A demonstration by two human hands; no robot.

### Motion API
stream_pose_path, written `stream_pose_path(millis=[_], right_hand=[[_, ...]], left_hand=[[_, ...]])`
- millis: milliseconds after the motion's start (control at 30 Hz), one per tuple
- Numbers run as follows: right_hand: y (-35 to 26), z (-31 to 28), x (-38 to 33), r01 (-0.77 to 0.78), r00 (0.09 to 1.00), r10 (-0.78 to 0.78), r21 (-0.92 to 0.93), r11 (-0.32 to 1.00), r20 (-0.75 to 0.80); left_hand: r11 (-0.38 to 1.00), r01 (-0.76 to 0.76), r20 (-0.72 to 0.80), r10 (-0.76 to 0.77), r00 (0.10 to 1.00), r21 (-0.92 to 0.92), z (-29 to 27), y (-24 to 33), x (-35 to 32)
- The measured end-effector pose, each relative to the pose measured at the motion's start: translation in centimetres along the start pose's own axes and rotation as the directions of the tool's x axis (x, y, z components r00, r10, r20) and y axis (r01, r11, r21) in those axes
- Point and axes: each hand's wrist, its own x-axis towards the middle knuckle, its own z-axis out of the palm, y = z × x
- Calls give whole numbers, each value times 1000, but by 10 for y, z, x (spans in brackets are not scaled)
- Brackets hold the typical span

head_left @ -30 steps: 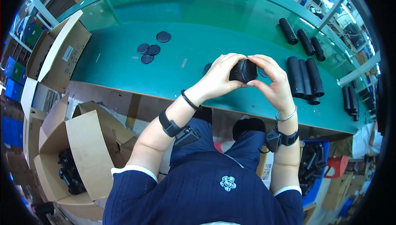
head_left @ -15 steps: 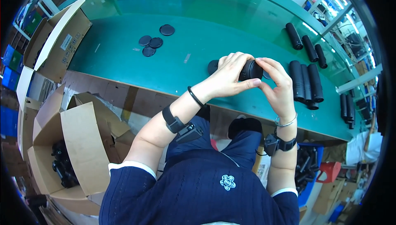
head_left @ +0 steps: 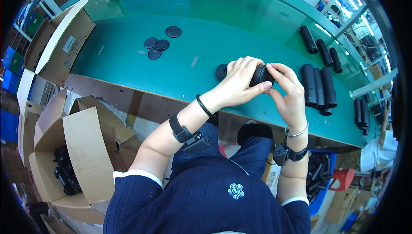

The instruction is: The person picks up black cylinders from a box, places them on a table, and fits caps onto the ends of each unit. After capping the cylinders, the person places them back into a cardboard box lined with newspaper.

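My left hand (head_left: pixel 240 84) and my right hand (head_left: pixel 288 92) both grip one black cylinder (head_left: pixel 261 75), held just above the green table (head_left: pixel 201 69) near its front edge. The fingers of both hands wrap its end, so most of it is hidden. Its far end (head_left: pixel 221 72) pokes out to the left of my left hand, and a band sits on each wrist.
Several black round caps (head_left: pixel 157 44) lie on the table at the left. Black tubes (head_left: pixel 319 86) lie in a row right of my hands, more (head_left: pixel 318 46) further back. An open cardboard box (head_left: pixel 60 41) stands at the table's left end, another box (head_left: pixel 64 165) with black parts below.
Both hands with the cylinder have stayed together and shifted slightly; the view has tilted a little. The fingers have turned around the cylinder's end.
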Motion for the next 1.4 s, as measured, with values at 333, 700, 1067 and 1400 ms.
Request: stream_pose_path(millis=[333,700,1067,1400], right_hand=[[-4,0,2,-34,999,35,-13,999,39],[-8,1,8,-16,999,16,-6,1000,50],[-21,1,15,32,996,-25,-90,995,83],[18,18,18,-252,967,206,660,708,148]], left_hand=[[1000,3,-14,-3,1000,-3,-3,0,-1],[1000,24,-23,-24,999,-14,-6,1,-4],[1000,12,-54,-13,998,-28,-7,1,-5],[961,112,-20,-121,993,-252,-16,-1,-5]])
